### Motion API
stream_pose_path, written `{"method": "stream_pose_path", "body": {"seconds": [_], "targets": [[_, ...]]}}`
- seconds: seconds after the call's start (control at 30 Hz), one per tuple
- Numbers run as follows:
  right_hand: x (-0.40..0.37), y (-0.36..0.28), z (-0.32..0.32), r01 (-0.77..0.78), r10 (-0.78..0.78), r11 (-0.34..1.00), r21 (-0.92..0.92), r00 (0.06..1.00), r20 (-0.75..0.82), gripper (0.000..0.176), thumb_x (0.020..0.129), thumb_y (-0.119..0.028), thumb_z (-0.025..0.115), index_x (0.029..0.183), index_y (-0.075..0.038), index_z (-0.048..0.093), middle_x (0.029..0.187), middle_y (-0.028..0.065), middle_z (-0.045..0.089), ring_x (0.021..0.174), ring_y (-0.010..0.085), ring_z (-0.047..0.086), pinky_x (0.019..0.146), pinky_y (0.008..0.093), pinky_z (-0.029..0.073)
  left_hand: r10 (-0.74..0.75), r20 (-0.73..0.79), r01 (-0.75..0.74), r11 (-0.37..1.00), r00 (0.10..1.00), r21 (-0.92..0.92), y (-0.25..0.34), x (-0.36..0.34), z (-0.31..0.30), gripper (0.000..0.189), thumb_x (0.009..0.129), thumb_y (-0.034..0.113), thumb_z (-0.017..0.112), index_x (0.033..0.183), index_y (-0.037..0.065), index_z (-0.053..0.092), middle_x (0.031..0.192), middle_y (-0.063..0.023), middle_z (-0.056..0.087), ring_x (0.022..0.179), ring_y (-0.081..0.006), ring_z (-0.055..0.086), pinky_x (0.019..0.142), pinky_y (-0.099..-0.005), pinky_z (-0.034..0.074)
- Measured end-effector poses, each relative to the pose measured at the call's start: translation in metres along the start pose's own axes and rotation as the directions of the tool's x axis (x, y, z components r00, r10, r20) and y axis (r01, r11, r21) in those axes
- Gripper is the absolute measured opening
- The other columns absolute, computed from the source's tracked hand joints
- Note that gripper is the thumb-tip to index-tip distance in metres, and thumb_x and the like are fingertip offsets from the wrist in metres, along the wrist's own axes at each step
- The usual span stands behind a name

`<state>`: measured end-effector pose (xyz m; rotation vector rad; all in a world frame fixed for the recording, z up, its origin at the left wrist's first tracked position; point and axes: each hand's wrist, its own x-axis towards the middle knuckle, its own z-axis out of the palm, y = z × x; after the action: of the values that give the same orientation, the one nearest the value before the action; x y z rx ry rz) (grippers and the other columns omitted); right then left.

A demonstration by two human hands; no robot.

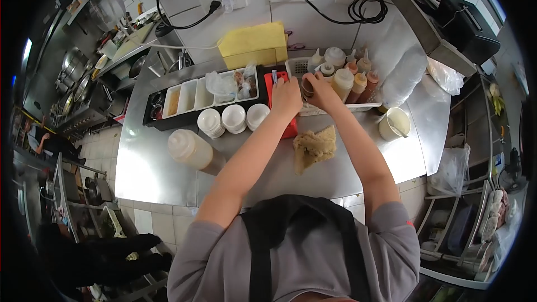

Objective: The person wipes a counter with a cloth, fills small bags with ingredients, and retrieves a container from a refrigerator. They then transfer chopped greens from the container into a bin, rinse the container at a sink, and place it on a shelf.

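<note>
My left hand (286,97) is over the red holder (290,130) and the left end of a white basket (352,106). Its fingers are curled, and what they grip, if anything, is hidden. Just inside the basket, my right hand (324,94) has its fingers closed round a small dark container (306,87), mostly covered by the hand. To the right of it in the basket stand several squeeze bottles (343,83) with white, orange and brown contents. A crumpled tan cloth (315,148) lies on the steel table below my hands.
On the left stand a black condiment caddy (168,124), stacks of white cups (234,118) and a large squeeze bottle (193,150). A white tub (395,123) with a utensil sits at right. Behind are a yellow folder (253,45) and power cords (366,8).
</note>
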<state>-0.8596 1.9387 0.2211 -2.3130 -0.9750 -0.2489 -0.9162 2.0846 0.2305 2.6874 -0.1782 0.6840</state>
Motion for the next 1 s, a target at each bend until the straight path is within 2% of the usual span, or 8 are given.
{"method": "stream_pose_path", "body": {"seconds": [0.13, 0.2, 0.23, 0.53, 0.67, 0.73, 0.8, 1.0], "targets": [[-0.029, -0.027, -0.049, -0.104, 0.111, 0.990, 0.091, 0.991, -0.079, 0.056, 0.059, 0.002, 0.069, 0.108, -0.009, 0.045, 0.106, 0.0150, 0.046, 0.096, 0.0359, 0.051, 0.082, 0.0374, 0.044, 0.047, 0.200, -0.080, 0.984, 0.979, 0.162, -0.007, 0.040, 0.042, 0.024, 0.068, 0.019, 0.067, 0.085, 0.002, 0.063, 0.086, -0.0132, 0.064, 0.095, -0.0287, 0.055, 0.081, -0.0395, 0.042], [-0.051, -0.037, -0.076, -0.213, 0.220, 0.968, 0.133, 0.975, -0.039, 0.055, 0.061, 0.002, 0.070, 0.108, -0.009, 0.044, 0.106, 0.0131, 0.046, 0.096, 0.0336, 0.052, 0.081, 0.0372, 0.044, -0.009, 0.572, -0.169, 0.951, 0.820, 0.258, 0.004, 0.053, 0.053, 0.043, 0.063, 0.038, 0.074, 0.089, 0.005, 0.067, 0.094, -0.0105, 0.065, 0.099, -0.0266, 0.055, 0.083, -0.0393, 0.040], [-0.062, -0.038, -0.086, -0.223, 0.234, 0.965, 0.140, 0.970, -0.063, 0.055, 0.061, 0.001, 0.070, 0.109, -0.009, 0.044, 0.106, 0.0114, 0.046, 0.096, 0.0317, 0.052, 0.082, 0.0373, 0.044, -0.052, 0.560, -0.163, 0.931, 0.827, 0.328, 0.005, 0.056, 0.065, 0.058, 0.054, 0.050, 0.077, 0.093, 0.008, 0.069, 0.099, -0.0072, 0.065, 0.103, -0.0243, 0.054, 0.086, -0.0385, 0.037], [-0.151, -0.036, -0.148, -0.468, 0.480, 0.877, 0.108, 0.862, -0.163, 0.055, 0.061, 0.002, 0.073, 0.108, -0.009, 0.046, 0.106, 0.0081, 0.048, 0.101, 0.0300, 0.052, 0.085, 0.0379, 0.044, -0.100, 0.550, -0.127, 0.925, 0.829, 0.359, 0.027, 0.065, 0.039, 0.056, 0.058, 0.050, 0.072, 0.092, 0.006, 0.068, 0.101, -0.0104, 0.064, 0.103, -0.0283, 0.052, 0.084, -0.0389, 0.039], [-0.182, -0.036, -0.161, -0.501, 0.506, 0.861, 0.082, 0.834, -0.218, 0.053, 0.062, 0.005, 0.071, 0.106, -0.010, 0.045, 0.104, 0.0111, 0.047, 0.099, 0.0331, 0.054, 0.082, 0.0396, 0.046, 0.170, 0.306, -0.198, 0.978, 0.937, 0.063, 0.060, 0.035, -0.014, 0.041, 0.060, 0.039, 0.070, 0.080, 0.004, 0.068, 0.085, -0.0108, 0.064, 0.096, -0.0275, 0.052, 0.085, -0.0389, 0.041], [-0.192, -0.038, -0.163, -0.529, 0.532, 0.845, 0.074, 0.820, -0.210, 0.054, 0.061, 0.005, 0.072, 0.105, -0.010, 0.045, 0.105, 0.0116, 0.047, 0.098, 0.0348, 0.055, 0.081, 0.0405, 0.047, 0.254, 0.457, -0.223, 0.967, 0.852, -0.122, 0.098, 0.012, -0.023, 0.041, 0.058, 0.035, 0.071, 0.083, 0.002, 0.067, 0.087, -0.0120, 0.063, 0.096, -0.0276, 0.051, 0.087, -0.0392, 0.040], [-0.199, -0.039, -0.161, -0.538, 0.541, 0.840, 0.070, 0.818, -0.194, 0.055, 0.060, 0.005, 0.072, 0.106, -0.009, 0.045, 0.106, 0.0119, 0.047, 0.098, 0.0355, 0.055, 0.080, 0.0406, 0.047, 0.377, 0.515, -0.326, 0.926, 0.770, -0.191, 0.126, -0.021, 0.004, 0.050, 0.055, 0.034, 0.074, 0.091, 0.000, 0.064, 0.093, -0.0125, 0.062, 0.097, -0.0271, 0.050, 0.087, -0.0390, 0.039], [-0.216, -0.032, -0.125, -0.498, 0.517, 0.855, 0.146, 0.843, -0.148, 0.057, 0.059, 0.006, 0.070, 0.107, -0.008, 0.044, 0.107, 0.0159, 0.045, 0.095, 0.0392, 0.054, 0.079, 0.0410, 0.048, 0.517, 0.335, -0.427, 0.850, 0.787, -0.310, 0.155, -0.092, 0.086, 0.069, 0.060, 0.037, 0.076, 0.113, 0.000, 0.053, 0.100, -0.0099, 0.056, 0.100, -0.0273, 0.048, 0.087, -0.0376, 0.037]]}}
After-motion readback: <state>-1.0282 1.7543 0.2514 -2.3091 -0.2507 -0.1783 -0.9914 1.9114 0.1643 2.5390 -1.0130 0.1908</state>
